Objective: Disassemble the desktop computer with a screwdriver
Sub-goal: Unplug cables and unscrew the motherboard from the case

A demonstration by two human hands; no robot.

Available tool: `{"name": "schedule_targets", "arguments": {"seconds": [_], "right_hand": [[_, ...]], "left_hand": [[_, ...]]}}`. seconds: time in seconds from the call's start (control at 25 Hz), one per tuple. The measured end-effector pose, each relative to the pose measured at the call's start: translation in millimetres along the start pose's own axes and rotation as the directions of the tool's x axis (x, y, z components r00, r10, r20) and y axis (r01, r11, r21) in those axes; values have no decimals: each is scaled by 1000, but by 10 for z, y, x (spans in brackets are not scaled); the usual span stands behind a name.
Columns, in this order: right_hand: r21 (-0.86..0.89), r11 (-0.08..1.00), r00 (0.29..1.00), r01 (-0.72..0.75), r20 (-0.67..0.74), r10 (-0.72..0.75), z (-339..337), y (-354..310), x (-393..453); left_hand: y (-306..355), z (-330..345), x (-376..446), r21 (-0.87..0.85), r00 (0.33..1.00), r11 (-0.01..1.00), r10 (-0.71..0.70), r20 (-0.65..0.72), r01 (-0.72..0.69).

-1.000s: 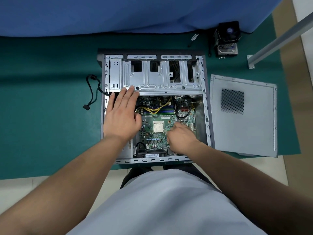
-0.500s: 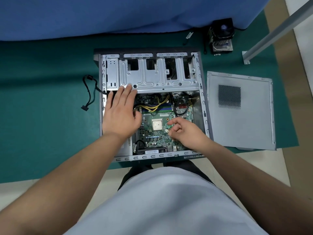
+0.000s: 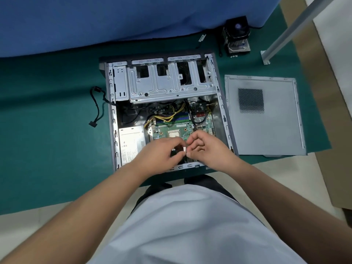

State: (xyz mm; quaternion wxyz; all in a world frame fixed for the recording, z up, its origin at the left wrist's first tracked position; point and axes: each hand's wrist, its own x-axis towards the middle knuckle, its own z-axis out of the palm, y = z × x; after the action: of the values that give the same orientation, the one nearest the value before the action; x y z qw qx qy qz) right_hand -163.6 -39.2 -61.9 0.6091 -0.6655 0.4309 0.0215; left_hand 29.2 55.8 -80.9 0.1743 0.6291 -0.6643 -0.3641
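1. a second ago the left hand lay flat with straight fingers over the left side of the open computer case, fingertips at the drive cage; now it has come off that spot and sits over the lower middle of the motherboard, fingers curled.
2. the right hand was low on the board near the case's front edge a second ago; now it has met the left, their fingertips touching above the board.
3. a small pale piece sits pinched between the two hands' fingertips; what it is cannot be told.
4. with the left hand gone, the power supply with its label shows uncovered in the case's lower left corner.
5. the case lies on its side on the green mat, open upward, as before; the view has shifted slightly.
6. yellow and black cables run across the upper board below the drive cage.
7. a black cable trails out of the case's left wall onto the mat.
8. the removed side panel lies flat just beside the case on the right.
9. a cooler fan stands on the mat beyond the case, near the blue cloth.
10. both hands hide the lower part of the board.
11. no screwdriver can be made out.
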Motion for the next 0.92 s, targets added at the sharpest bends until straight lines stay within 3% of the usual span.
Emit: {"name": "schedule_targets", "arguments": {"seconds": [0.24, 0.6, 0.8, 0.92], "right_hand": [[29, 1000, 1000, 1, 29, -2, 26, -8, -80], [-29, 1000, 998, 2, -56, -3, 3, -10, -103], [-185, 982, 999, 21, -33, -28, 63, -14, -99], [-262, 965, 1000, 23, -11, -27, 81, -46, -101]], "left_hand": [[70, -50, -77, -201, 999, 979, -39, -15, 35], [135, -76, -277, -170, 991, 979, -123, -55, 112], [180, -88, -240, -130, 973, 966, -229, -16, 225], [167, -113, -195, -69, 976, 974, -214, 24, 215]]}}
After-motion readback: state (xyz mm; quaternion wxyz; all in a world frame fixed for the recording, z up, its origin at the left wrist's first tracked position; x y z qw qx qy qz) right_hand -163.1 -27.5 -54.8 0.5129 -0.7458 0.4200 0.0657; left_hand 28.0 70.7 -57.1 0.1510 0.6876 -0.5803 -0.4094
